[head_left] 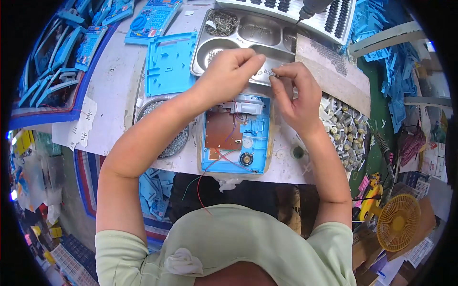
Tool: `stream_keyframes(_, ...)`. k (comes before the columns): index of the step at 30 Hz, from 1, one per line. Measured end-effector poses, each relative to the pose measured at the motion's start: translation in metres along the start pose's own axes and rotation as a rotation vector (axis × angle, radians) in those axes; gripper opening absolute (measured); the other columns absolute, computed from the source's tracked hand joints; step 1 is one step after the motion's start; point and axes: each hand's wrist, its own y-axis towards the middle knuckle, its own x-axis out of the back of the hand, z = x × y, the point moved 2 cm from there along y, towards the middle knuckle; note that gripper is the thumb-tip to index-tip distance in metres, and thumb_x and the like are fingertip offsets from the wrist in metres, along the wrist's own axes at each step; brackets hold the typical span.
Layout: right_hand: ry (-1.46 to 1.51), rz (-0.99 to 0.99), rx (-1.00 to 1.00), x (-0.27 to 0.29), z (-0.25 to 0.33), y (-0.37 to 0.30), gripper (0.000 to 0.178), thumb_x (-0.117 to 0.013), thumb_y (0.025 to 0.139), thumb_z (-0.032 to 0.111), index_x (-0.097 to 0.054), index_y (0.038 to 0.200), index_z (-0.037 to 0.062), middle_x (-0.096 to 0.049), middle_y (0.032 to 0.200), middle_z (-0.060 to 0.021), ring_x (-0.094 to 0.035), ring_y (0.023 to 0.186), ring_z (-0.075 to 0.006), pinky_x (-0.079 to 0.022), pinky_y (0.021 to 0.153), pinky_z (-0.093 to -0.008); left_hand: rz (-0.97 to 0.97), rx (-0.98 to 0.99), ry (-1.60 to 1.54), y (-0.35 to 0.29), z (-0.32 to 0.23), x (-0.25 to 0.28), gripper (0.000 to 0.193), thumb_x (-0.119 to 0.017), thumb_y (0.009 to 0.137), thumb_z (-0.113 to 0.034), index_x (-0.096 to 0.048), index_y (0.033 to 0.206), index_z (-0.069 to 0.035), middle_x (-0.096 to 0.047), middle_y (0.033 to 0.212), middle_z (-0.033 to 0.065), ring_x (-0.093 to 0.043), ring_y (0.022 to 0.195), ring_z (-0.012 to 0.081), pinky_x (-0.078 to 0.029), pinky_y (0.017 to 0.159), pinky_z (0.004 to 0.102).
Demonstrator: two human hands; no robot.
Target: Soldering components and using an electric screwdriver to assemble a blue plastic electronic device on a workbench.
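Both of my hands are raised over the near part of a steel compartment tray [229, 44]. My left hand [234, 71] is closed, its thumb and fingertips pressed together toward the right; whatever they hold is too small or hidden to name. Facing it, my right hand [299, 93] pinches a small dark metal part [274, 75] between thumb and forefinger. Below them lies an opened blue plastic housing [260, 138]. Inside it are a brown circuit board [222, 128], a round black speaker [246, 158] and a white battery box [249, 107]. Red and green wires trail over its near edge.
A blue cover [169, 69] lies left of the tray, near a round dish of small metal parts [167, 143]. To the right are a heap of small motors [346, 133] and a board with screws [334, 62]. An electric screwdriver [312, 8] hangs above. Finished-looking blue units [155, 19] lie far left.
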Motion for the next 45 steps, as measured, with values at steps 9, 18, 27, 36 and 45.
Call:
stream_keyframes(9, -0.687, 0.493, -0.237, 0.003, -0.040, 0.003, 0.023, -0.074, 0.089, 0.019, -0.068, 0.109, 0.0116, -0.069, 0.096, -0.0095, -0.067, 0.089, -0.0306, -0.054, 0.076, -0.0421, -0.095, -0.143, 0.213, -0.014, -0.021, 0.013, 0.044, -0.077, 0.093, -0.021, -0.044, 0.066, -0.009, -0.043, 0.058, -0.0071, -0.041, 0.054, 0.0016, -0.034, 0.049, 0.0224)
stream_keyframes(18, 0.321, 0.591, -0.495, 0.051, 0.101, -0.049, 0.071, -0.076, 0.083, 0.005, -0.049, 0.148, 0.0113, -0.076, 0.108, -0.0091, -0.060, 0.056, -0.0145, -0.049, 0.056, -0.0288, 0.134, 0.323, -0.325, -0.158, -0.047, -0.013, 0.015, -0.068, 0.099, -0.008, -0.058, 0.088, -0.002, -0.061, 0.071, 0.0016, -0.067, 0.063, 0.0100, -0.050, 0.050, 0.0225)
stream_keyframes(27, 0.611, 0.718, -0.597, 0.033, 0.122, -0.069, 0.097, -0.075, 0.081, -0.001, -0.023, 0.162, 0.0103, -0.053, 0.152, -0.0140, -0.071, 0.097, -0.0345, -0.056, 0.072, -0.0368, 0.147, 0.489, -0.732, -0.189, 0.006, -0.049, 0.021, -0.062, 0.104, -0.019, -0.065, 0.096, 0.000, -0.064, 0.067, 0.0055, -0.064, 0.051, 0.0145, -0.047, 0.044, 0.0233)
stream_keyframes(36, 0.513, 0.868, -0.369, 0.027, 0.131, -0.062, 0.098, -0.083, 0.077, 0.007, -0.030, 0.159, 0.0130, -0.055, 0.149, -0.0164, -0.070, 0.104, -0.0395, -0.060, 0.074, -0.0396, 0.383, 0.527, -0.444, -0.189, -0.003, -0.054, 0.020, -0.063, 0.103, -0.017, -0.065, 0.092, 0.000, -0.063, 0.060, 0.0035, -0.063, 0.048, 0.0125, -0.045, 0.042, 0.0243)
stream_keyframes(45, 0.196, 0.471, -0.103, 0.049, 0.123, -0.097, 0.047, -0.084, 0.076, 0.004, -0.065, 0.118, 0.0022, -0.068, 0.108, -0.0168, -0.071, 0.089, -0.0296, -0.059, 0.069, -0.0366, 0.493, 0.607, -0.460, -0.180, -0.010, -0.042, 0.021, -0.059, 0.106, -0.022, -0.064, 0.109, -0.002, -0.061, 0.060, 0.0007, -0.058, 0.046, 0.0066, -0.041, 0.041, 0.0213)
